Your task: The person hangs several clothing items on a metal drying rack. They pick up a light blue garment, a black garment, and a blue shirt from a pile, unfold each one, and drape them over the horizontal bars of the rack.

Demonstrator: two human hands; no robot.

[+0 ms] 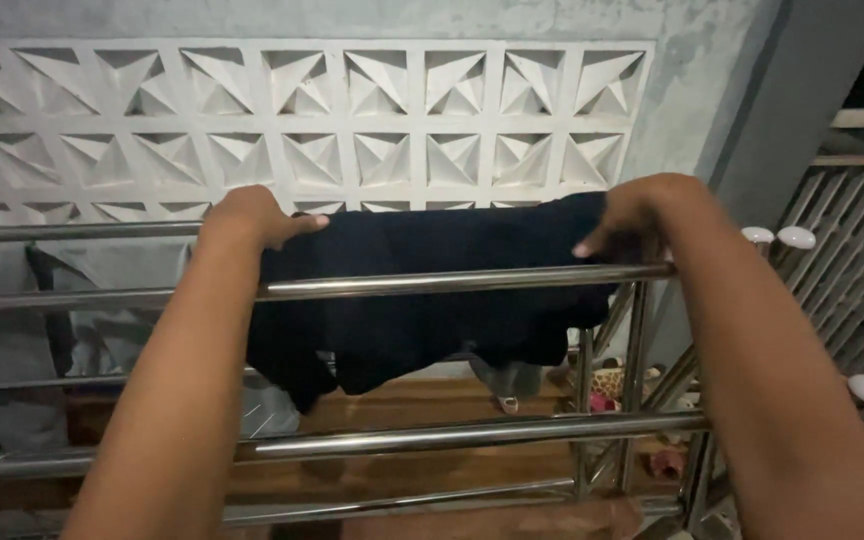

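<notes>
A black garment (422,300) hangs over a far bar of a shiny metal drying rack (452,285), draping down behind the nearer bars. My left hand (252,218) rests on the garment's upper left edge, fingers curled over the cloth. My right hand (637,212) grips the garment's upper right edge at the bar. Both arms reach forward over the rack's nearer bars.
A white patterned block wall (352,110) stands right behind the rack. Grey clothes (12,330) hang at the left. White knobs (795,237) cap the rack's right end. Below lie a wooden floor (432,405), sandals and a spotted soft toy (607,382).
</notes>
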